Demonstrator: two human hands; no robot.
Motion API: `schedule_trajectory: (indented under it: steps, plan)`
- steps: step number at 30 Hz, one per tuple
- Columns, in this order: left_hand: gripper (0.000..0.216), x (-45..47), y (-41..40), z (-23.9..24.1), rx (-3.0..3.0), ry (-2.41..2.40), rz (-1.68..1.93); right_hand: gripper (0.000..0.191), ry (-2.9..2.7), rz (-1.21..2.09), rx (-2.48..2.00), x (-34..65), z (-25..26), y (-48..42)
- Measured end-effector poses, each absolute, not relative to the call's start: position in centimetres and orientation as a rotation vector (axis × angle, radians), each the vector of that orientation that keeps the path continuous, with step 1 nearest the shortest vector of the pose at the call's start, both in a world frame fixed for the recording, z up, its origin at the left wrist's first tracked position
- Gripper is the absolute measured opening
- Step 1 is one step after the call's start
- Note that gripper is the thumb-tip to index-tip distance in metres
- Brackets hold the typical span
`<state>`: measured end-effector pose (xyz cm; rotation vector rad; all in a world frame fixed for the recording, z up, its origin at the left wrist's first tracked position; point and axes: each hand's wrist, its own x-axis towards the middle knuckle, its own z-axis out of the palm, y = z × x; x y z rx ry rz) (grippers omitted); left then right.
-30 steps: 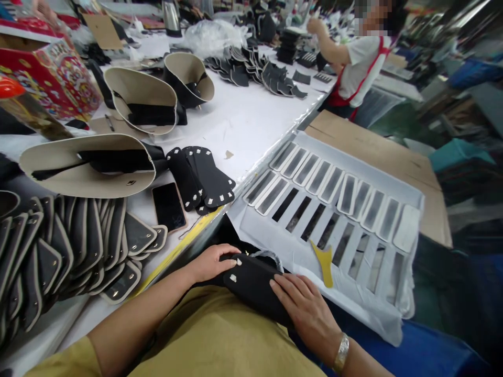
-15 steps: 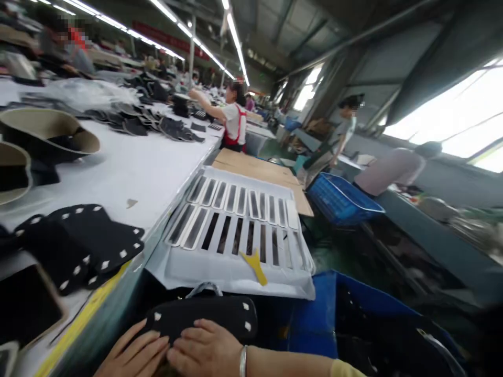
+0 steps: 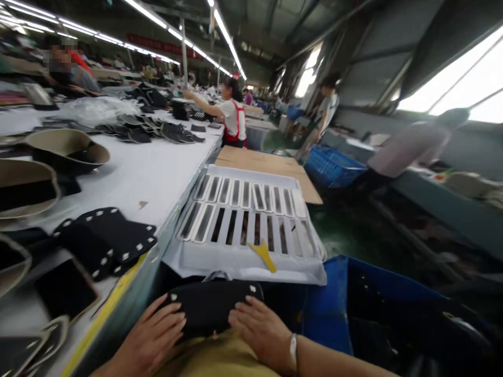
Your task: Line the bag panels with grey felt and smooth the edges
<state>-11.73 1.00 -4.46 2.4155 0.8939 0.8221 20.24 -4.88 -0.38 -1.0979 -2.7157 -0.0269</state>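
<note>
Black against mustard yellow: pressing a flat studded piece [image 3: 210,311] down onto the lap cloth [image 3: 220,361], low in the middle of the view, just beside the table [image 3: 157,173] edge and right below the white sheet [image 3: 243,269]. Laying the left hand [image 3: 151,337] palm down on the near left end of the piece, fingers stretched out and slightly fanned, tips pointing right and resting on the dark surface; gripping nothing, only bearing down. Setting the right hand [image 3: 261,330] flat on the near right end, fingers straight and close together, pointing up and to the left, wearing a silver bracelet [image 3: 293,353] at the wrist; likewise open and clutching nothing. Leaving a bare stretch of the piece between the two sets of fingertips. Showing small pale studs at its far corners. Lying on the white sheet, rows of dark strips and a yellow scraper [image 3: 265,254]. Sitting on the table to the left, well apart from the hands, a pile of similar black pieces [image 3: 106,241] and a phone [image 3: 65,288]. Standing at the far end of the table, a person in a red apron [image 3: 233,118], reaching over it with one arm
</note>
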Motion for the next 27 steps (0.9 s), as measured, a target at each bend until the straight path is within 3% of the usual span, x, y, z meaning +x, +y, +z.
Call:
schedule_trajectory:
  steps: [3,7,13,20,27]
  plan:
    - [0.019,-10.2,2.5,-0.8,2.421,1.027,0.598,0.033,-2.500,0.216,-1.312,19.2,1.5,-3.1]
    - [0.044,-7.2,6.1,0.7,2.133,1.316,0.478,0.036,-2.360,0.409,-1.637,16.4,2.5,1.7]
    - [0.027,-5.1,9.9,0.2,1.986,1.090,0.148,0.036,-2.573,0.971,-1.646,14.8,2.7,6.9]
    - [0.034,-7.9,10.3,0.2,1.894,1.066,0.111,0.037,-2.512,1.187,-1.631,19.5,2.5,6.6]
    - [0.043,-9.9,8.8,0.4,1.705,1.170,0.166,0.045,-2.270,1.192,-1.744,23.0,2.7,3.6]
